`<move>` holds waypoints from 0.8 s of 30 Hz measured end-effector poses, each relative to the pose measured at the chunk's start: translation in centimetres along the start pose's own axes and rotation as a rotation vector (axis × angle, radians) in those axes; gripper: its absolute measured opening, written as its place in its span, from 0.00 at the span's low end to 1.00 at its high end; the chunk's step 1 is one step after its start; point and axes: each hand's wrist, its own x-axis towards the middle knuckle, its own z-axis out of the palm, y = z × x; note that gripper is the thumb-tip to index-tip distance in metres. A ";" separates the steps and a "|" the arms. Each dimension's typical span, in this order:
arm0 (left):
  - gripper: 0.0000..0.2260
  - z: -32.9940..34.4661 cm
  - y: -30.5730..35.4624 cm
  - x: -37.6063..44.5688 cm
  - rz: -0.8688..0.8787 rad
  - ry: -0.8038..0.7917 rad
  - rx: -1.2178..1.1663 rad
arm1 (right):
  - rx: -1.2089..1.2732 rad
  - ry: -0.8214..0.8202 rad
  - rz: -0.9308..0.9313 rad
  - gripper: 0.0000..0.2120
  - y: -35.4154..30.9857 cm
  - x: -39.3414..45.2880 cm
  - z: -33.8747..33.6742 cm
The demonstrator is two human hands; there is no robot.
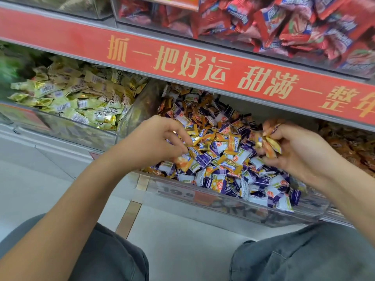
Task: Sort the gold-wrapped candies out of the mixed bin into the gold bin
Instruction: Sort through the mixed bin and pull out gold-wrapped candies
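Partly blurred — right hand (300,151) clutches gold candies (272,145); left hand (160,138) pinches one in mixed bin (304,211).

Bare forearms without sleeves; dark grey trousers (113,258) with a stitched seam on both knees.

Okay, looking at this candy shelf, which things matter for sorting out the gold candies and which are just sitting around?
Part of the job:
- mixed bin of purple and orange candies
- gold bin to its left
- gold-wrapped candies gripped in the right hand
- left hand, pinching a gold wrapper in the pile

Just there:
- red packets on the upper shelf
- red banner
- orange-brown candies at far right
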 end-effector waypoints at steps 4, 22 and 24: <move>0.07 0.2 0.4 -0.2 -0.137 0.032 -0.340 | -0.521 0.092 0.024 0.19 0.0 0.9 0.3; 0.07 2.4 1.7 -0.1 -0.093 0.141 -0.537 | -0.192 0.024 0.059 0.10 1.6 -1.1 3.6; 0.07 3.3 2.2 -0.3 -0.005 0.172 -0.570 | 0.133 0.036 0.123 0.09 2.3 -2.1 4.3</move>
